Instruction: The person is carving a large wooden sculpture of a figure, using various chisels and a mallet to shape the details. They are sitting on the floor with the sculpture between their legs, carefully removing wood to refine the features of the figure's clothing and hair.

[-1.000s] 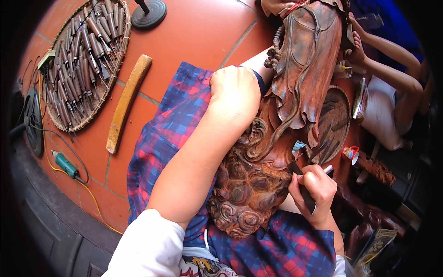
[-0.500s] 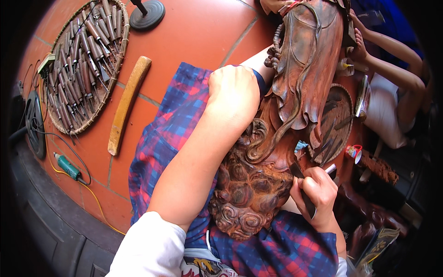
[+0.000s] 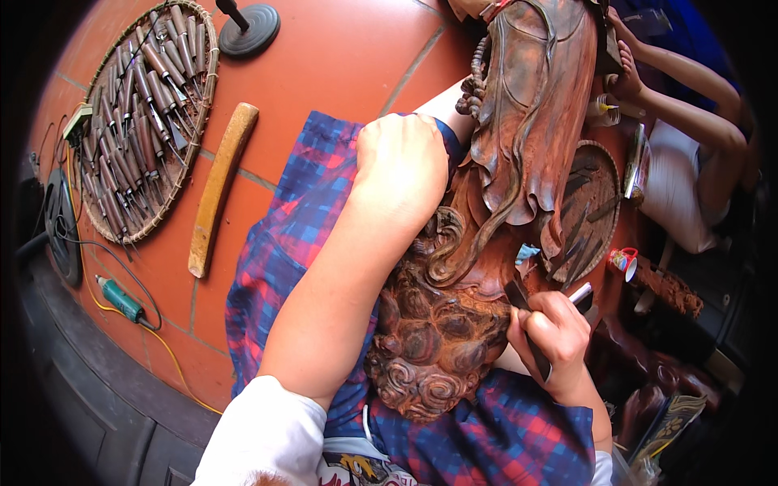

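One carved wooden statue (image 3: 527,138) lies across the person's plaid shorts (image 3: 275,251). Right hand (image 3: 555,330): fingers closed around a dark flat tool (image 3: 538,356), its upper end at the statue's edge. Left hand (image 3: 403,162) is bent down by the opposite side; fingers hidden, can't tell their grip. Tiled floor (image 3: 340,49), left: basket (image 3: 212,77) of wooden-handled tools (image 3: 134,121), wooden bar (image 3: 223,190) beside it.

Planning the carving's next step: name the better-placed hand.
Right hand, probably: it holds a dark flat tool beside the carving; the left hand, over the plaid shorts, shows no tool.
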Demonstrator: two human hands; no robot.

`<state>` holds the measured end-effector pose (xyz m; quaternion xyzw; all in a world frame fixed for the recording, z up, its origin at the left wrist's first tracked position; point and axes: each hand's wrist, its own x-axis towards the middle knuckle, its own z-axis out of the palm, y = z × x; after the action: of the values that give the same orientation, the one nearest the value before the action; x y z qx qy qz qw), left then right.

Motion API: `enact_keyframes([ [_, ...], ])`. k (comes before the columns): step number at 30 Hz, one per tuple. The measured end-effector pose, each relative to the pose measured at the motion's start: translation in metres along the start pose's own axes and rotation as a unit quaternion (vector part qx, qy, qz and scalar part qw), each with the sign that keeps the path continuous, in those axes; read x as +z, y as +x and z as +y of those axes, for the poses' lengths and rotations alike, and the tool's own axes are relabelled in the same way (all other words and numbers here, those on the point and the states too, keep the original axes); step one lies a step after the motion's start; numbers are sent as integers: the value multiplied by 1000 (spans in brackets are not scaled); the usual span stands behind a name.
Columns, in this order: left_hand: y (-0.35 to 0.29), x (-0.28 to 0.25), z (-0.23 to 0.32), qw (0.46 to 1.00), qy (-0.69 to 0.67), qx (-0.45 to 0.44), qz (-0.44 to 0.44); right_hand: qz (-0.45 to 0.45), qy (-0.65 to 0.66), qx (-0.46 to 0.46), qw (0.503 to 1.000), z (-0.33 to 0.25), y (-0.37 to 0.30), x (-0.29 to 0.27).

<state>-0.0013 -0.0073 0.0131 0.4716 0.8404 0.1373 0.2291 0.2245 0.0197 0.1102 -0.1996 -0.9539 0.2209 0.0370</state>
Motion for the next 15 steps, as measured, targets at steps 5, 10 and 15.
enact_keyframes([
  [5, -1, 0, 0, 1000, 12, 9, 23, -12, 8, -1, 1000, 2, -4, -3],
  [10, 0, -2, 0, 1000, 3, 2, -4, -17, 10, -9, 1000, 2, -6, -3],
  [15, -2, -4, 0, 1000, 1, -1, -5, -4, 31, -14, 999, 3, 2, 3],
])
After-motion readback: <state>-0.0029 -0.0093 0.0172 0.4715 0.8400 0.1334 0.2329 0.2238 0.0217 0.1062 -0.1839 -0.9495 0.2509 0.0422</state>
